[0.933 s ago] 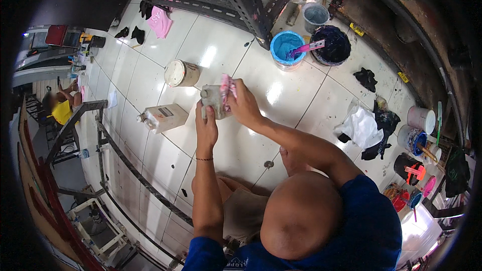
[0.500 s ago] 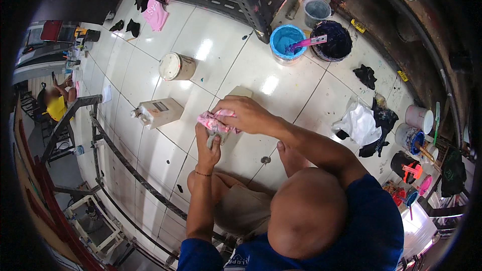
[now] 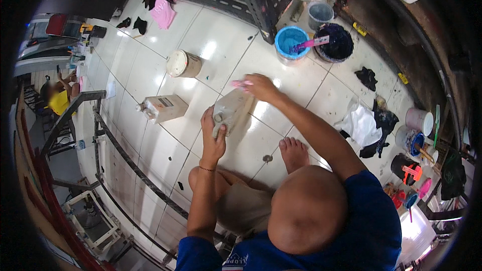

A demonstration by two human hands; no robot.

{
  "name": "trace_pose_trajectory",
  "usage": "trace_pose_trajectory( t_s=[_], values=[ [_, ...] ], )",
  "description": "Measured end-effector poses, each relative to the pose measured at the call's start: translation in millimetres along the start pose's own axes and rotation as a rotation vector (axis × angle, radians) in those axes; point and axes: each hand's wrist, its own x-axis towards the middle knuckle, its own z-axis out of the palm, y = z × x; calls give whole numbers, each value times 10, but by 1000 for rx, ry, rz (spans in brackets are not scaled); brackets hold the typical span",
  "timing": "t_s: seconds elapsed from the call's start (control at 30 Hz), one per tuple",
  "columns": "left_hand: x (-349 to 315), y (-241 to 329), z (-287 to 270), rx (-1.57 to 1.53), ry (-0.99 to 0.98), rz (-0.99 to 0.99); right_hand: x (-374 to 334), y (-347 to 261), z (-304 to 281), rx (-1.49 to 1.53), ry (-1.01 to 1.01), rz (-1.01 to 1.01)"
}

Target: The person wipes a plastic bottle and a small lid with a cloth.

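My left hand [image 3: 213, 143] grips a whitish plastic jerrycan [image 3: 234, 105] near its handle, with the thumb and fingers around that end. The can is tilted over the tiled floor, its round neck facing me. At the can's far end my right hand [image 3: 263, 89] is closed on a crumpled pink cloth [image 3: 240, 84], mostly covered by the fingers. To the left of the can lies a second whitish jerrycan [image 3: 166, 108] on its side. Farther off is a cream tub [image 3: 183, 64] with a stained lid.
Beyond my right hand stand a blue paint bucket [image 3: 291, 40] with a pink-handled tool and a dark paint bucket [image 3: 342, 45]. A white cloth [image 3: 359, 126] lies to the right, near several paint pots. A dark metal frame [image 3: 133, 158] runs along the left; a person [image 3: 59, 99] sits beyond it.
My right hand has moved with the cloth from the jerrycan's near end to its far end, uncovering the neck. My left hand keeps its hold as the can comes into fuller view.
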Motion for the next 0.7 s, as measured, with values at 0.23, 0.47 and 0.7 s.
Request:
trace_pose_trajectory(
  t_s=[0.23,0.47,0.7],
  values=[
    [414,275,124,64,82,-60,196,-570,-291,672,-1,424],
    [493,346,174,69,54,-183,395,-749,-779,250,-277,-78],
    [479,410,336,103,211,-213,-422,-875,-184,184,373,-91]
  ],
)
